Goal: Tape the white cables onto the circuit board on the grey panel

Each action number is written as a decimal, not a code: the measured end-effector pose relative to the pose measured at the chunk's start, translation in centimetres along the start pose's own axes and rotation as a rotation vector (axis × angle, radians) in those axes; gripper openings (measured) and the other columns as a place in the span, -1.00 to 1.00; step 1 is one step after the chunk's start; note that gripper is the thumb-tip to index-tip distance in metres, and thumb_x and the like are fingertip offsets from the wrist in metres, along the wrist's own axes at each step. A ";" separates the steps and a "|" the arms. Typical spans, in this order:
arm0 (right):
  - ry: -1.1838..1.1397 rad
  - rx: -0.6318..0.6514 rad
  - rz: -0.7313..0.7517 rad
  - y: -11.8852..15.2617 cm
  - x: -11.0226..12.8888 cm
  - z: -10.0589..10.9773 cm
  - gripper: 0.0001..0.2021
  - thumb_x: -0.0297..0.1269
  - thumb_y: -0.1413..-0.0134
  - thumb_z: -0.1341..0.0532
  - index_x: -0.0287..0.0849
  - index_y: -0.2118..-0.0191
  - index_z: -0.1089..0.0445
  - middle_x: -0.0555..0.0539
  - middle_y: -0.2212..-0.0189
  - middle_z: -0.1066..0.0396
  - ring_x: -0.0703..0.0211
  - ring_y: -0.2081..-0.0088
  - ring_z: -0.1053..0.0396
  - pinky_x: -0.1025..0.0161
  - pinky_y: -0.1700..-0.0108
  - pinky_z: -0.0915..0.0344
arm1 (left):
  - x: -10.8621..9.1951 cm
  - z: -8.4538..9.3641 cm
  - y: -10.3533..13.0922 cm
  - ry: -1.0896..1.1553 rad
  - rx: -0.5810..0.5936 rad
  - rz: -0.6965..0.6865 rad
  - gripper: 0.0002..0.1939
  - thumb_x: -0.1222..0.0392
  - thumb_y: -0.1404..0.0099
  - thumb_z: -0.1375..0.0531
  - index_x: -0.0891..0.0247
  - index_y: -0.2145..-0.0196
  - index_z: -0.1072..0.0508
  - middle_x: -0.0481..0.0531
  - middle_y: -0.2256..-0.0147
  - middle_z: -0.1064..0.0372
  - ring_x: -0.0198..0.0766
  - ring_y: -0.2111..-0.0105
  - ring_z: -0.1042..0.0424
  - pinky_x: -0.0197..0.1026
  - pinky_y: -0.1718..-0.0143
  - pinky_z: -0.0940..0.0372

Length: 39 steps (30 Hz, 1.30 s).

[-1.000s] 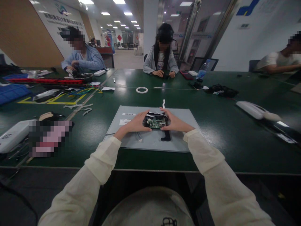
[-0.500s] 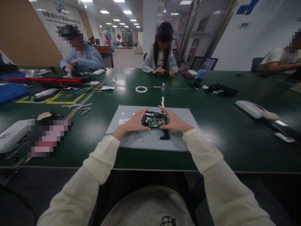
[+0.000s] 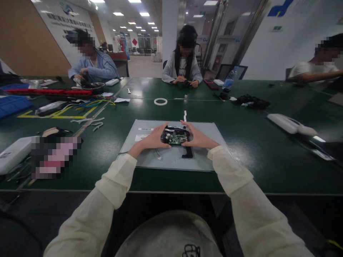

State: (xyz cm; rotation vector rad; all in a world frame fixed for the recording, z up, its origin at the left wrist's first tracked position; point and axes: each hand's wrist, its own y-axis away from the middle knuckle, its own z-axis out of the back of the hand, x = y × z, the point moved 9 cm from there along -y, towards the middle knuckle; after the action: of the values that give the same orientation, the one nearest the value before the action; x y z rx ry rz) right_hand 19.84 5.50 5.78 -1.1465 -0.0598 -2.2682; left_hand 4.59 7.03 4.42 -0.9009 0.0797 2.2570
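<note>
Between my two hands is a small black device with its green circuit board (image 3: 177, 138) facing up. My left hand (image 3: 156, 138) grips the left side, thumb at the near edge and fingers at the far edge. On the right side my right hand (image 3: 197, 137) holds it the same way. Under them lies a flat grey panel (image 3: 144, 162) with white labels. A black bracket-like piece (image 3: 188, 152) sticks out below the device on the panel, and a thin cable end (image 3: 158, 155) lies to its left.
Beyond the panel lie a white ring (image 3: 160, 101) and a small white strip (image 3: 185, 115). Tools, cables and a blue bin (image 3: 14, 105) are at the left. A white device (image 3: 284, 123) sits right. Three people sit around the green table (image 3: 128, 182).
My hands and the device have barely moved. The person opposite has shifted their hands, and the person at the right has leaned further into view.
</note>
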 end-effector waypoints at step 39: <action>0.437 -0.290 -0.317 6.5 0.1 0.1 -0.85 -0.30 -0.08 -0.06 -0.16 0.20 -0.23 0.14 0.69 -0.20 0.27 0.60 -0.22 0.35 0.47 0.00 | -7.2 -5.4 0.2 -0.429 -0.056 0.217 -0.70 0.11 -0.32 0.04 0.28 0.34 -0.43 0.10 0.41 -0.44 -0.15 0.36 -0.44 -0.21 0.38 -0.24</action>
State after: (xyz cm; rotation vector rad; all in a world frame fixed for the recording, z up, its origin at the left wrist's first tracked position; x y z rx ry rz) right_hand 23.25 0.12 4.52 -0.7902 0.2870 -2.8359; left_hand 11.38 1.06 4.81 -0.4347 -0.0834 2.6181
